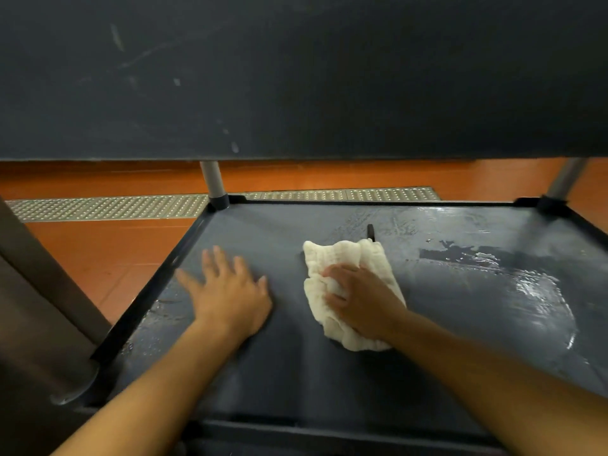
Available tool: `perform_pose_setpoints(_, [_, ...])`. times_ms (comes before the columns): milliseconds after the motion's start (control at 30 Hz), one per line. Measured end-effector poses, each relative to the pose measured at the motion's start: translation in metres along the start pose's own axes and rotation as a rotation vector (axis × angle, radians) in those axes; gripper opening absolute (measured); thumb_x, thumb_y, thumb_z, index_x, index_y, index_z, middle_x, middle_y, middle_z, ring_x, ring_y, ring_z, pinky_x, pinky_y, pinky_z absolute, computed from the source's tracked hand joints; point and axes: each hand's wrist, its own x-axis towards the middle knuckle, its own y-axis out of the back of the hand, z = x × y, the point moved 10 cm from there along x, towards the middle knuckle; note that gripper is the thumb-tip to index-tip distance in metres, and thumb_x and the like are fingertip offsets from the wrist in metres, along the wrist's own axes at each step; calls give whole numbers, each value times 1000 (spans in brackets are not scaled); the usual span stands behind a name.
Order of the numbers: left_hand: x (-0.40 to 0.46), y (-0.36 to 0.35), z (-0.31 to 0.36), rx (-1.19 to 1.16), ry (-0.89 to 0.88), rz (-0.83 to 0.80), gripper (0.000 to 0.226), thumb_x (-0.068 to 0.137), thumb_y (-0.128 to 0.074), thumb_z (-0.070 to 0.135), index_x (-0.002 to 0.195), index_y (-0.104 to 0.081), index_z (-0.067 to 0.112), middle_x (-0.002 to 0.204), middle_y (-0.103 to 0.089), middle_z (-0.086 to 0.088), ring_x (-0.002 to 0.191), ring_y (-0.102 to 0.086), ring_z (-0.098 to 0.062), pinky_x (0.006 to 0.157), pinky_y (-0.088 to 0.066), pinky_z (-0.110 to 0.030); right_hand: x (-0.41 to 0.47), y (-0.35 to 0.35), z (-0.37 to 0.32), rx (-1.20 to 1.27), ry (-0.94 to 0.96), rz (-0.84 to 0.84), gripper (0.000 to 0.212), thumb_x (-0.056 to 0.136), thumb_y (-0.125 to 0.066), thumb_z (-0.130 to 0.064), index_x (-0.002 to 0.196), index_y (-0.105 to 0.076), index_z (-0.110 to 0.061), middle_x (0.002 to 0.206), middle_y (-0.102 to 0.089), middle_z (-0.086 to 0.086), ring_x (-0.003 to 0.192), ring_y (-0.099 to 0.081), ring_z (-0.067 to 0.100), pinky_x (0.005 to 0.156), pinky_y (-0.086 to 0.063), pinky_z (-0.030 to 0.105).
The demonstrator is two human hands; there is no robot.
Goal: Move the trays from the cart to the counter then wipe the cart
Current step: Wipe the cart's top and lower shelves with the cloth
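The right hand bunches the soft, limp white cloth on the wet, slick lower cart shelf, grip closed over its middle, while the left hand lies flat and open.

A commercial kitchen: orange tiled floor, metal drain grate, utility cart

- The upper shelf overhangs the lower cart shelf, capping headroom.
- Two posts block that shelf's far corners; bare wet surface lies right of the cloth.
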Motion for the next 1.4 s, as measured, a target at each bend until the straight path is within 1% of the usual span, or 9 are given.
perform_pose_setpoints(133, [6,-10,113,-379,-318,56,65,103,-15,59,159,-18,26,172,-5,-4,158,2,-21,125,2,-54,2,-7,-14,-341,116,-102,43,108,-40,-35,145,-52,-16,144,-56,4,134,-50,23,121,-31,45])
perform_pose_setpoints(267, [13,-42,125,-349,-349,50,67,101,-8,54,160,-17,23,169,-17,-6,156,-14,-24,126,-9,-53,-3,-17,-14,-746,197,-141,47,111,-37,-33,156,-40,-18,159,-42,3,148,-37,26,125,-23,49])
perform_pose_setpoints(600, [8,-40,123,-307,-293,-6,84,98,-11,71,164,-10,20,172,-4,-5,159,-1,-20,128,-2,-46,-4,66,64,-88,-147,230,24,95,-54,-29,118,-53,-38,119,-65,3,109,-56,26,95,-47,40])
perform_pose_setpoints(767, [8,-40,122,-302,-306,6,78,101,-15,66,164,-10,20,172,0,-5,158,3,-20,128,-1,-45,-60,138,217,-155,-505,423,33,91,-53,-45,114,-70,-28,103,-72,-11,91,-68,14,79,-55,30])
perform_pose_setpoints(967, [1,-39,130,-294,-316,-12,81,102,-14,65,164,-1,15,171,7,-7,158,10,-22,128,2,-46,-115,176,302,-224,-834,405,25,99,-46,-27,86,-64,-16,82,-66,5,71,-58,25,74,-42,37])
perform_pose_setpoints(1100, [-5,-33,133,-408,-298,-4,90,97,-10,73,163,3,13,171,3,-10,158,6,-23,128,2,-45,-58,140,266,-215,-690,297,21,97,-46,-27,79,-55,-20,87,-69,6,85,-69,32,79,-52,42])
perform_pose_setpoints(1200, [-7,-28,129,-558,-265,5,95,92,-10,78,164,2,17,171,0,-11,159,2,-24,129,-1,-44,-2,94,196,-358,-498,110,31,104,-40,-26,122,-63,-15,126,-67,10,115,-64,27,97,-50,41])
perform_pose_setpoints(1300, [-8,-21,120,-763,-195,17,106,78,-11,88,163,-2,25,172,3,-8,157,-7,-34,127,-14,-50,39,42,76,-216,-179,-40,37,99,-55,-14,136,-62,-11,134,-63,14,124,-59,30,100,-45,36])
perform_pose_setpoints(1400, [-5,-15,104,-937,-68,85,105,78,-14,87,162,-5,26,172,2,-3,155,-17,-34,121,-29,-55,54,-27,-22,-495,186,-266,58,105,-48,-30,158,-30,-15,161,-34,13,149,-32,33,121,-28,41])
